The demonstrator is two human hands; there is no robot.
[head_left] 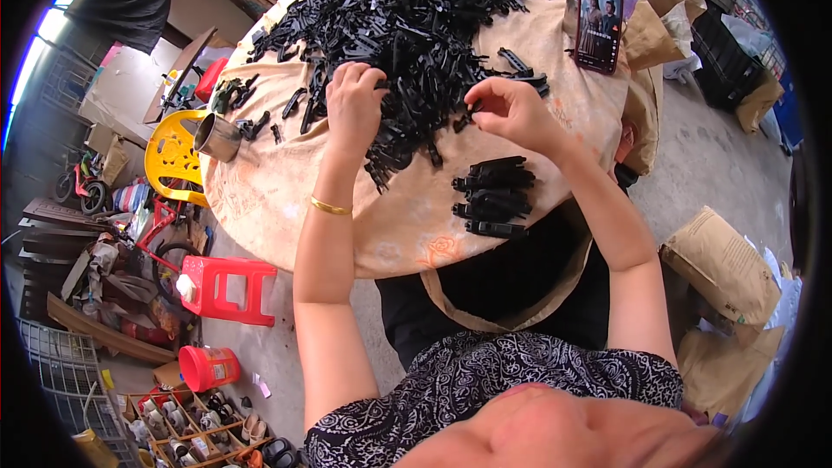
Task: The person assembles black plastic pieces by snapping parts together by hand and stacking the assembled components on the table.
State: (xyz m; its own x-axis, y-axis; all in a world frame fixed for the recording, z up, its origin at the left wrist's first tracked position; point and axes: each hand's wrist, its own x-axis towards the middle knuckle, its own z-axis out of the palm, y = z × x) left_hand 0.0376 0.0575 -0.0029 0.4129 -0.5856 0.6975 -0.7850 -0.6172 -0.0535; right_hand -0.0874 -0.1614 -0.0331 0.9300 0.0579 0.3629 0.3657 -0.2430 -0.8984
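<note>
Left hand [354, 108]: located at the near-left part of the black pile [407, 43], fingers curled downward; whether they grip a part cannot be told (the fingertips merge with the dark parts). The pile extends from between the hands toward the table's far side. Right hand [516, 117]: thumb and index finger pinched on a small black part [475, 107] beside the pile's right edge; its long axis is not discernible. Governing relation: the row of black parts [494, 195] lies from this pinch toward the person's body, the right hand being nearer. Appearance: pile parts are slim, elongated, black, pointing in mixed directions; row parts lie closely side by side, long axes roughly left to right.
</note>
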